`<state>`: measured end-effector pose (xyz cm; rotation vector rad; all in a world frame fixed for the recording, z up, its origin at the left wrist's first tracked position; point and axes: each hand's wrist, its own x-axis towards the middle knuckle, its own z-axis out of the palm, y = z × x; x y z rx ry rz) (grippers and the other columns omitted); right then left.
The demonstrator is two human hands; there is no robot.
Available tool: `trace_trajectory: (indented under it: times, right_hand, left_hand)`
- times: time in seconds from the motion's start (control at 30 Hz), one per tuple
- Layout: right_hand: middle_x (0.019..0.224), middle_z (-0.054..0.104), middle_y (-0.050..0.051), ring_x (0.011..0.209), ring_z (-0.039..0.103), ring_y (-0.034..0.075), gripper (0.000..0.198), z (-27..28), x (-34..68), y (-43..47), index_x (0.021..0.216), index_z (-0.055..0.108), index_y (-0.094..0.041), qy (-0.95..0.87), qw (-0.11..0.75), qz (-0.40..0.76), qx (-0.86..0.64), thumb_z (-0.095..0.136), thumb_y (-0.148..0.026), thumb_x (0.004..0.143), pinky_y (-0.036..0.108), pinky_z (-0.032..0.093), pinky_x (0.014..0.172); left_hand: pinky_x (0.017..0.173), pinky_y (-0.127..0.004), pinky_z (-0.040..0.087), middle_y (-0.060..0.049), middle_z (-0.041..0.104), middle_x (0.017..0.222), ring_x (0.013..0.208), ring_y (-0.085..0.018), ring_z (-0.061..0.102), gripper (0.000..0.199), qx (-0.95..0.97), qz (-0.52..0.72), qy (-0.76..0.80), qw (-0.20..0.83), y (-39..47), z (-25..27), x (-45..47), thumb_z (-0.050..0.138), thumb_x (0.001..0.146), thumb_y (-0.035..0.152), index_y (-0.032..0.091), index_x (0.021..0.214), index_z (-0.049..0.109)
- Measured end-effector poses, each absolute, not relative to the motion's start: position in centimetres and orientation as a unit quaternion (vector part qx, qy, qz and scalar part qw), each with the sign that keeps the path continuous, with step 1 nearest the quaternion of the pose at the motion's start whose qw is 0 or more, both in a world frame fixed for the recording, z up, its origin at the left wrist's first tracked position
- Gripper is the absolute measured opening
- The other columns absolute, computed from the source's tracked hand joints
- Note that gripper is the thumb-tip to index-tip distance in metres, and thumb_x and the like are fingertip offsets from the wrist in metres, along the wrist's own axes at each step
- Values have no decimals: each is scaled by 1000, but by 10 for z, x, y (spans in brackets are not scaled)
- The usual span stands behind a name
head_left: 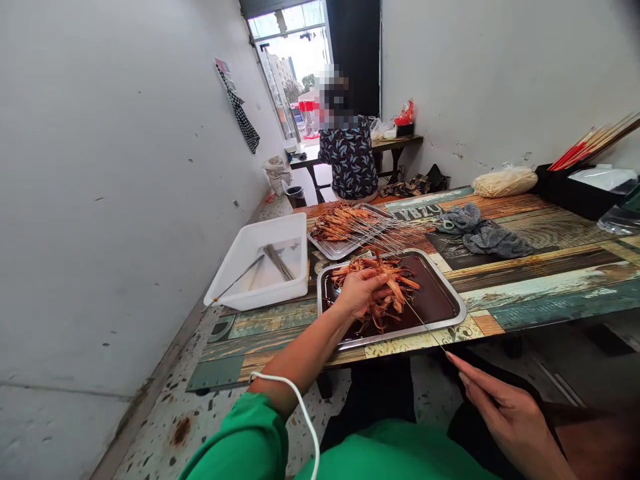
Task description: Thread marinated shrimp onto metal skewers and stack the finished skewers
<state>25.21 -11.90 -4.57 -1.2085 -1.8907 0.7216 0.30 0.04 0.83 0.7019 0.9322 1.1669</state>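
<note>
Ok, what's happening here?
The left hand grips reddish food over the near tray of dark liquid; the right hand holds a thin skewer reaching that food. More food lies in that tray. Behind is a second tray of skewered food; more skewers lie in the white tub. Another person sits facing away.

The far tray (337,251) lies behind the near tray (461,311), the tub (285,292) left of both.

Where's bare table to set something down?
Bare: the table right of the front tray, in front of the grey cloth, and between the tub and the near edge. Crowded: behind the front tray, where skewers jut from the back tray.
</note>
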Motion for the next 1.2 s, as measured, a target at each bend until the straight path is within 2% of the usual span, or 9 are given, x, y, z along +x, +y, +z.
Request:
trace_trajectory:
  times: [0.2,0.47,0.57,0.7,0.9,1.2]
  right_hand:
    - [111,64,2,98,62,18,33,-50,259,-120,114,61,-25,-736,381,297,-474,52,-23,82,28,48,88]
    - [108,65,3,96,63,19,32,-51,253,-108,111,63,-24,-729,384,304,-478,52,-27,81,27,49,86]
    - [106,66,4,93,65,19,33,-47,250,-105,110,64,-23,-715,378,322,-492,53,-30,80,24,51,80]
    - [95,71,5,75,69,18,35,-40,246,-103,109,65,-19,-703,372,351,-495,52,-33,80,20,55,66]
    - [103,67,4,91,65,18,30,-37,250,-102,105,67,-22,-725,391,323,-465,55,-26,78,22,49,81]
    - [104,68,5,89,66,19,32,-46,251,-94,109,65,-23,-718,371,343,-478,54,-31,80,27,50,83]
  left_hand:
    - [62,-22,52,-5,64,71,61,-10,61,13,310,515,422,679,-2,10,8,70,66,14,6,70,61]
    - [60,-21,52,-7,65,74,62,-11,63,16,320,498,420,688,-4,9,9,70,66,17,6,74,62]
    - [59,-21,52,-7,65,73,63,-12,63,17,316,498,420,689,-4,6,10,71,65,18,6,74,63]
    - [61,-22,53,-6,64,70,62,-11,62,15,306,509,418,688,-3,8,10,71,65,17,7,71,62]
    - [59,-21,53,-6,65,72,62,-11,62,13,287,526,408,689,-2,12,5,69,67,17,7,73,62]
    - [61,-22,52,-6,65,72,60,-10,61,16,308,509,398,698,-4,11,8,69,67,20,8,75,63]
